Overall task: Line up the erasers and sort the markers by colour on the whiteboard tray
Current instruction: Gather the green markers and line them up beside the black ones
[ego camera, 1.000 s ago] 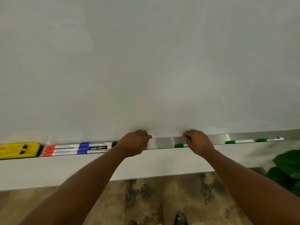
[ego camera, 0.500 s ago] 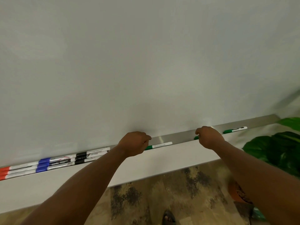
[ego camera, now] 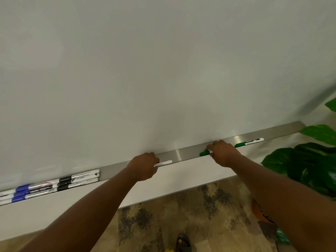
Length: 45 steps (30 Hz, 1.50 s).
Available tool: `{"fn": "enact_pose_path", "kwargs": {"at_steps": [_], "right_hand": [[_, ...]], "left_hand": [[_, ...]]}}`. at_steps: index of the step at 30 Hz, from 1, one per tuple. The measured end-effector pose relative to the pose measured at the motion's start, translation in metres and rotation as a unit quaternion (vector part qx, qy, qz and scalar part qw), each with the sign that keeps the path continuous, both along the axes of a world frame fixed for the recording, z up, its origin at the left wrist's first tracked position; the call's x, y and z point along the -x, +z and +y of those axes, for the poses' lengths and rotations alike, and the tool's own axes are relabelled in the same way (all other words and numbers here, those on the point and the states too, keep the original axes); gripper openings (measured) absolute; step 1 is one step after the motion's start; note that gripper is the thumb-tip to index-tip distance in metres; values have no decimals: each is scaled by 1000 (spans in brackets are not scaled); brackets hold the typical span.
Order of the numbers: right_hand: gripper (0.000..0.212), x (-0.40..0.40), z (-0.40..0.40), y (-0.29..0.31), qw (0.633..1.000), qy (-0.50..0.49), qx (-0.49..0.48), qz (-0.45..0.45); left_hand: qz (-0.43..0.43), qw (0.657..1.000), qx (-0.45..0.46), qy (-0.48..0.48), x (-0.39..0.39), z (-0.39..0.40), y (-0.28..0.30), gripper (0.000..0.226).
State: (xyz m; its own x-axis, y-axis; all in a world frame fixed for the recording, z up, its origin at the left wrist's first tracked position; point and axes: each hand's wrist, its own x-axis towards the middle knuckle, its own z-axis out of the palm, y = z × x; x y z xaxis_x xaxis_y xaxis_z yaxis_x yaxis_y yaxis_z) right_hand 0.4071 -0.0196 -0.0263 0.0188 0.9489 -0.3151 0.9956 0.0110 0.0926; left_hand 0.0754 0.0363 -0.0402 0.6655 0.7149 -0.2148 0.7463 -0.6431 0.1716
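A long steel whiteboard tray [ego camera: 183,155] runs up to the right. My left hand [ego camera: 144,165] is closed over one green marker; only its white barrel [ego camera: 164,163] sticks out to the right. My right hand [ego camera: 224,152] grips a second green marker, its green cap [ego camera: 204,153] showing at the left of my fingers. A third green marker [ego camera: 249,142] lies free on the tray further right. At the left, black-capped markers [ego camera: 76,178] and blue-capped markers [ego camera: 21,191] lie stacked in rows. No eraser is in view.
The whiteboard [ego camera: 163,70] fills the upper frame. A white ledge [ego camera: 181,179] runs below the tray. A large-leaved green plant [ego camera: 309,164] stands at the right. Patterned floor and a sandalled foot [ego camera: 182,242] show below.
The view has swung right, so the yellow eraser and red caps left the frame. My left hand now covers the first green marker's cap; my right hand has slid the second marker leftward along the tray.
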Motion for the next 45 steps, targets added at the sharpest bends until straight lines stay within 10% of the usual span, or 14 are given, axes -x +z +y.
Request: {"fn": "enact_pose_path", "kwargs": {"at_steps": [16,45], "right_hand": [[34,-77,-7,-2,981,-31,-159,110],[48,-129,-17,-11,992,-70,-92,-43]], "left_hand": [[-83,996,-20,-9,-37,-5,5,28],[-97,992,-73,-32,-81,-2,12,33]]}}
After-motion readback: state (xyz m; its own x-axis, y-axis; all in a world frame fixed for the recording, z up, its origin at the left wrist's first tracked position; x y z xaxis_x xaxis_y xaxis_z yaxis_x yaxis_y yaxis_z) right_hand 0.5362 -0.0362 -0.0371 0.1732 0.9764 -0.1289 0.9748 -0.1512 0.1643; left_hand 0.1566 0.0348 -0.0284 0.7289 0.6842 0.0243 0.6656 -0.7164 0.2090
